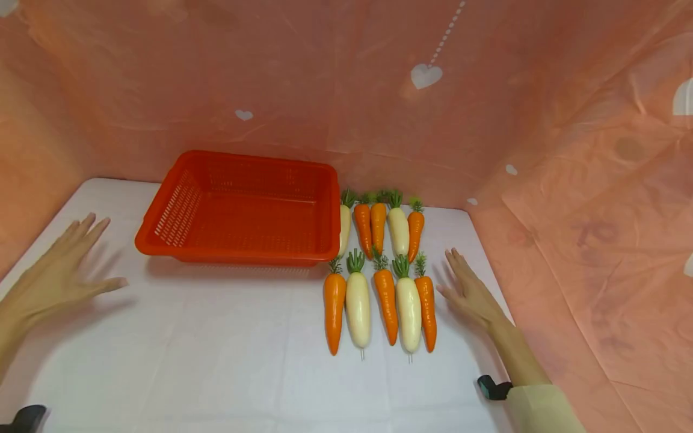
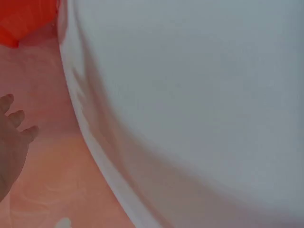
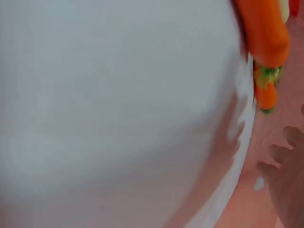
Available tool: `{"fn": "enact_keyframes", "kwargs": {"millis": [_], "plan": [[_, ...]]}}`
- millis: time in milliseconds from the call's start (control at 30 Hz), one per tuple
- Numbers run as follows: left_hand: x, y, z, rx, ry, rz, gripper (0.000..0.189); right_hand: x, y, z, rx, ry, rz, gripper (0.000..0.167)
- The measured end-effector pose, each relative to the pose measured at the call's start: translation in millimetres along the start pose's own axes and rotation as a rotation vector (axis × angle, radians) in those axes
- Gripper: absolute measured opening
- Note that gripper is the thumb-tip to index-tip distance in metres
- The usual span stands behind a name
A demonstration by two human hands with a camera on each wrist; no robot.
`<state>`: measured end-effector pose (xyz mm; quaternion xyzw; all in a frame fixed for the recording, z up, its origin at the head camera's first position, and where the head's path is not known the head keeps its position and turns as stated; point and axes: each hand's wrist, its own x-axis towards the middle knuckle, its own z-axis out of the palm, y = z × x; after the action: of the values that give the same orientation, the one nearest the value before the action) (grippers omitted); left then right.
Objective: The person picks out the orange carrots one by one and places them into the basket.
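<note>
My left hand point(image 1: 62, 273), fingers spread, hovers over the white table left of a red plastic basket point(image 1: 260, 263) and holds nothing. On the opposite side, my right hand point(image 1: 472, 294) is held with straight fingers beside the vegetables, apart from them. The nearest is an orange carrot point(image 1: 426, 313) with a green top. Two rows of carrots and white radishes lie there; the front row includes a white radish point(image 1: 358, 310) and another carrot point(image 1: 334, 313). In the back row, one radish point(image 1: 344, 228) is partly hidden by the basket. The right wrist view shows a carrot point(image 3: 266, 33) near the right hand point(image 3: 289, 175).
The basket has perforated walls, and its bare floor shows. A pink-orange cloth point(image 1: 335, 78) with white hearts hangs behind and along the sides of the table point(image 1: 216, 349). Dark wrist straps point(image 1: 494, 388) show at the lower edges.
</note>
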<state>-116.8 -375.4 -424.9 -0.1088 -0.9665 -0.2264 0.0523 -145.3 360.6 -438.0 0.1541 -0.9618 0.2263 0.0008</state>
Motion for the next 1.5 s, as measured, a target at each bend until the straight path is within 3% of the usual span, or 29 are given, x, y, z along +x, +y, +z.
{"fn": "enact_keyframes", "kwargs": {"millis": [267, 433, 567, 833, 967, 1267, 1500], "plan": [[12.4, 16.2, -5.4, -0.142, -0.035, -0.049, 0.107, -9.3, -21, 6, 0.285, -0.047, 0.091, 0.085], [23.0, 27.7, -4.5, -0.222, -0.109, -0.109, 0.105, -14.2, -31, 9, 0.403, -0.088, 0.138, 0.082], [32.0, 36.3, -1.3, -0.244, -0.174, -0.135, 0.106, -19.4, -35, 9, 0.386, -0.119, 0.149, 0.080], [44.7, 45.2, 0.2, -0.315, -0.223, -0.111, 0.100, -12.7, -39, 10, 0.253, -0.181, 0.088, 0.077], [51.4, 49.7, 3.5, -0.309, -0.256, -0.120, 0.099, -6.7, -40, 9, 0.238, -0.204, 0.127, 0.077], [61.4, 53.3, 9.0, -0.402, -0.256, -0.133, 0.103, -3.1, -41, 2, 0.476, -0.256, 0.298, 0.073], [67.2, 50.9, 8.3, -0.457, -0.241, -0.122, 0.102, 5.1, -43, -11, 0.531, -0.214, 0.265, 0.075]]}}
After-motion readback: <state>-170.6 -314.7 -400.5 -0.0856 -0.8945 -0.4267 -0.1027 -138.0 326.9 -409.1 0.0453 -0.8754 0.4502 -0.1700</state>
